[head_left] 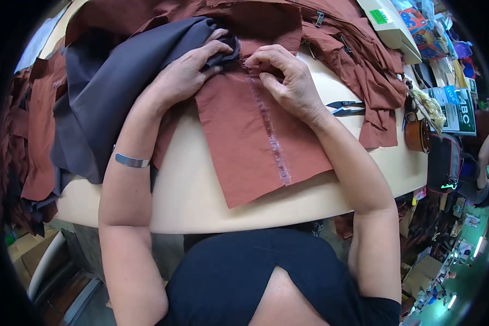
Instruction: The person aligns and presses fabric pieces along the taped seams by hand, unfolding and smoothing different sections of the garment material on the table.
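A rust-brown fabric panel (228,136) lies over the table, with a shiny translucent strip (271,141) running down its middle. My right hand (290,81) pinches at the upper end of that strip, thumb and forefinger close together; what lies between the fingertips is too small to tell. Dark grey fabric (108,92) is bunched to the left. My left hand (193,68) rests on its right edge, fingers curled over the folded cloth beside the brown panel.
Black-handled snips (345,108) lie right of my right hand. More brown garment pieces with zippers (353,60) cover the table's back right. A brown cup (417,136) stands at the right edge of the pale table (190,201). Boxes and packets crowd the far right, where a person's arm (486,152) shows.
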`<action>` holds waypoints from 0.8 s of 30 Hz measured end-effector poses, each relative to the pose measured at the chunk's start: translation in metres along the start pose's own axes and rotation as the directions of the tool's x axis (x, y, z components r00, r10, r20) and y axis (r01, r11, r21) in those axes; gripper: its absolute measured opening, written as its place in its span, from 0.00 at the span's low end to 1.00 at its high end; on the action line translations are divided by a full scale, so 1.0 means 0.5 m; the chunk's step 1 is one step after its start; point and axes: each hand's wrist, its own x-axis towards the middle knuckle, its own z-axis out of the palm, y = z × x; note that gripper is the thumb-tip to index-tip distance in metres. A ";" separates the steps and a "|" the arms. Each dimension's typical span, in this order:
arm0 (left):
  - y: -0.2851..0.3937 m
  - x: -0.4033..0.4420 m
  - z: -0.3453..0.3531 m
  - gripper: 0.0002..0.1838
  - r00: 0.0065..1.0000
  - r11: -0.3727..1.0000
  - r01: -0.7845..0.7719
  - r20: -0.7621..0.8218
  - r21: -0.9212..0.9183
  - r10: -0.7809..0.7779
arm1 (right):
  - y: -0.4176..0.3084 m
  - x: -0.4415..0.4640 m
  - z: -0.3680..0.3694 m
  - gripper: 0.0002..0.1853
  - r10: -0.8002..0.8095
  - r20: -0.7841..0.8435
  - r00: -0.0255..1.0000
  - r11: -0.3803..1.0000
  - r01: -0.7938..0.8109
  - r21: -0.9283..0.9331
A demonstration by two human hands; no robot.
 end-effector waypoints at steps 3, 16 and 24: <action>-0.002 0.005 -0.003 0.15 1.000 1.000 -0.019 -0.021 -0.002 0.019 | 0.001 0.001 0.006 0.16 -0.040 0.034 0.999 0.990 0.045 -0.132; -0.018 0.006 0.008 0.23 0.999 0.999 -0.032 -0.042 0.010 0.032 | -0.010 0.016 0.018 0.16 -0.125 0.157 0.980 0.902 0.178 -0.392; -0.020 0.004 0.008 0.21 0.998 0.999 -0.043 -0.042 0.005 0.043 | -0.029 0.004 0.007 0.09 -0.221 0.297 0.929 0.809 0.345 -0.476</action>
